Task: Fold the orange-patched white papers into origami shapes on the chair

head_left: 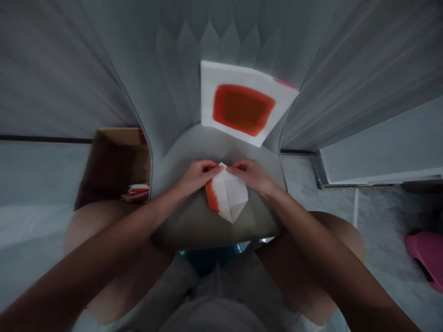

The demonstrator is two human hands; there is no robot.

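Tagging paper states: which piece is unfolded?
The flat sheet with the orange square. The piece the left hand and right hand pinch is folded, like the pieces in the box.

Your counter (194, 221) is a small grey top btwn your knees. Two things lie on it. A white folded paper (228, 196) w/ an orange edge sits near the middle. A white sheet (242, 108) w/ an orange square sits at the far end, maybe propped up; view's too blurry to tell. On the floor (374, 221): cardboard box (114, 161) just left of the counter, pink item (427, 256) far right.
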